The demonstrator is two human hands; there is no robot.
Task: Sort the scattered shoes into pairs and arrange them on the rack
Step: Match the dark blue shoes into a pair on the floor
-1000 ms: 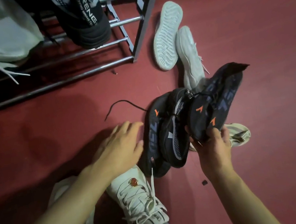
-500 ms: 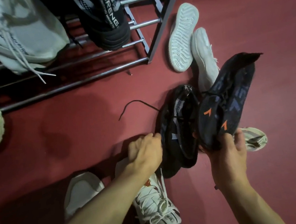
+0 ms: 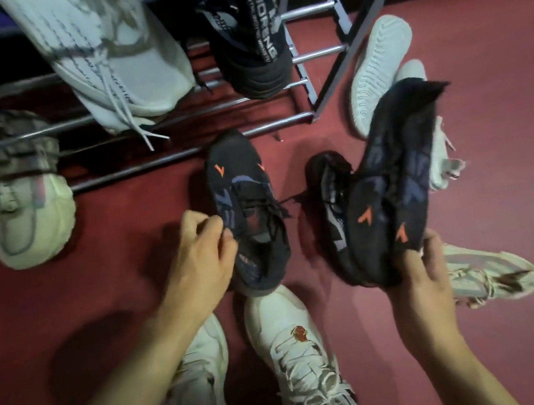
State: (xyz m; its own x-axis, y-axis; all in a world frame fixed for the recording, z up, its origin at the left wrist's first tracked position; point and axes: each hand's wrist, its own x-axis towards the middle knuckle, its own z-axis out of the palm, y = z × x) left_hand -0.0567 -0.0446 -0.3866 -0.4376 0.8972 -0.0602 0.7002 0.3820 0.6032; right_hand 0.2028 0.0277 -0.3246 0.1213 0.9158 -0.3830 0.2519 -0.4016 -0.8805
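Note:
My left hand (image 3: pixel 197 254) pinches the side of a black knit shoe with orange arrows (image 3: pixel 246 212), which stands upright on the red floor, toe toward the rack. My right hand (image 3: pixel 419 280) grips the toe of its matching black shoe (image 3: pixel 394 183), held tilted above the floor. Another dark shoe with a grey mesh panel (image 3: pixel 330 206) lies on its side just left of it. The metal shoe rack (image 3: pixel 308 114) spans the top and holds a white knit shoe (image 3: pixel 119 61), a black lettered shoe (image 3: pixel 249 45) and a pale chunky shoe (image 3: pixel 23 204).
A pair of white shoes (image 3: pixel 377 71) lies right of the rack, one sole up. A cream shoe (image 3: pixel 491 276) lies on the floor behind my right hand. My own feet in white sneakers (image 3: pixel 297 347) are at the bottom.
My left hand has taken one black orange-arrow shoe from the heap and set it upright to the left, nearer the rack. The right hand still holds the other one. The view has tilted up toward the rack.

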